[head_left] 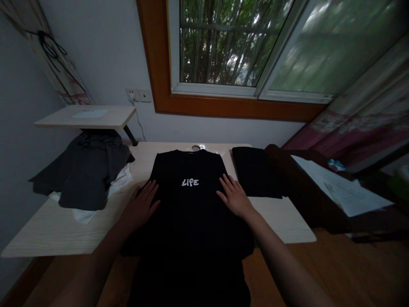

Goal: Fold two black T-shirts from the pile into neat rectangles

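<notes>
We have the black T-shirt [188, 217] laid out on the bench [54, 228] in front of us, its neckline towards the window [223, 51] and its small white lettering [190, 182] on the upper part, between our hands. The lower part reaches the near edge, where it blends into the dark clothing we wear, so we cannot tell exactly where the hem ends.

Our left hand [140, 207] rests on one side edge of the shirt and our right hand [238, 199] on the other. Both lie palm down with thumbs out; the right fingers are slightly apart, the left ones closer together, and neither hand is clamped on the cloth.

We judge the step in hand to be flattening and squaring the shirt. The next move probably calls for even, outward pressure along both sides, then pinching an edge to turn it over. We cannot make out the sleeves.

Beside our right hand lies a folded black cloth [254, 172]; a rumpled grey garment [87, 166] sits to our left.
</notes>
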A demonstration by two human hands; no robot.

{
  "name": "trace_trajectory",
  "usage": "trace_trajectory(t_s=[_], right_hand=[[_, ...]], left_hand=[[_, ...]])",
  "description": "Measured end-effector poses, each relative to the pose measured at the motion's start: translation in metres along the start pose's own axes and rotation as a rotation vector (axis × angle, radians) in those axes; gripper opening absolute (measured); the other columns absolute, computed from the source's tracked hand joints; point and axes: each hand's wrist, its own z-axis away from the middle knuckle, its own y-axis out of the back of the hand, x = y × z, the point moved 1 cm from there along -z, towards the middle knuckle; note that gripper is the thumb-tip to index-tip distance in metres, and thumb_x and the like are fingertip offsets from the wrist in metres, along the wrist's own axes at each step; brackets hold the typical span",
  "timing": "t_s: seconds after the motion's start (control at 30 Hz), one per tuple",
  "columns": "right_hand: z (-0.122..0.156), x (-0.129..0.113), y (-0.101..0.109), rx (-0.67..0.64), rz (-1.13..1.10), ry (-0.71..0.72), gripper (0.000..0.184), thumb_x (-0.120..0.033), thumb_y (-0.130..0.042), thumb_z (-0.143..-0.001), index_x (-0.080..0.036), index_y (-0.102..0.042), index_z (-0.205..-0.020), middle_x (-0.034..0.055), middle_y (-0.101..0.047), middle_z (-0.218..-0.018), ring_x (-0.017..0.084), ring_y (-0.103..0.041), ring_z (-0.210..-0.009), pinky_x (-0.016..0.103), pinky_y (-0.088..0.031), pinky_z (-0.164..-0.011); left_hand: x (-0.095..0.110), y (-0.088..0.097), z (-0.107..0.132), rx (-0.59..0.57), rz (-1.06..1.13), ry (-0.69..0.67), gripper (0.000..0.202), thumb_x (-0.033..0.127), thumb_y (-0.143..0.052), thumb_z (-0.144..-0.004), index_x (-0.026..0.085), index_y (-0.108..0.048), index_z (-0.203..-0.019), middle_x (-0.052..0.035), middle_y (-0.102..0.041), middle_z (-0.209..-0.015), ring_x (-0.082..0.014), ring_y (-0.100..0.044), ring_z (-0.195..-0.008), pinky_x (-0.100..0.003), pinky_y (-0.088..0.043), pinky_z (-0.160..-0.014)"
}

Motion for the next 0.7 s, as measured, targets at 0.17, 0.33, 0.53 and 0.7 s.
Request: trace_trajectory(t_s=[0.17,0.33,0.53,0.7], right_hand=[[-0.002,0.002,-0.002,-0.002,0.0,-0.013,0.072,-0.064,-0.03,-0.102,-0.02,-0.036,-0.159,0.0083,-0.026,-0.169,0.03,-0.02,-0.157,0.053,-0.021,-0.127],[-0.007,0.003,0.002,0.025,-0.036,-0.035,0.071,-0.063,-0.028,-0.103,-0.017,-0.04,-0.157,0.011,-0.025,-0.169,0.03,-0.027,-0.155,0.05,-0.026,-0.126],[-0.033,0.014,0.007,0.051,-0.087,-0.08,0.071,-0.062,-0.025,-0.104,-0.018,-0.042,-0.156,0.0138,-0.03,-0.167,0.032,-0.033,-0.151,0.051,-0.028,-0.124],[-0.066,0.028,-0.004,-0.014,-0.149,-0.145,0.069,-0.06,-0.025,-0.104,-0.017,-0.048,-0.153,0.0146,-0.039,-0.162,0.033,-0.029,-0.153,0.052,-0.026,-0.124]], left_hand=[[0.0,-0.001,-0.001,-0.002,0.009,0.014,0.061,0.048,-0.037,-0.103,0.022,-0.034,-0.159,-0.01,-0.029,-0.167,-0.0256,-0.028,-0.155,-0.054,-0.02,-0.127],[-0.003,0.005,-0.001,0.029,0.065,0.017,0.055,0.047,-0.036,-0.104,0.02,-0.048,-0.15,-0.0075,-0.035,-0.165,-0.0267,-0.021,-0.157,-0.052,-0.022,-0.127],[-0.022,0.004,-0.011,0.146,0.21,0.143,0.05,0.047,-0.033,-0.104,0.022,-0.059,-0.139,-0.0074,-0.041,-0.162,-0.0274,-0.024,-0.156,-0.052,-0.027,-0.126],[-0.045,-0.01,-0.042,0.115,0.279,0.207,0.053,0.048,-0.031,-0.104,0.021,-0.062,-0.137,-0.0085,-0.049,-0.156,-0.0291,-0.027,-0.154,-0.053,-0.027,-0.126]])
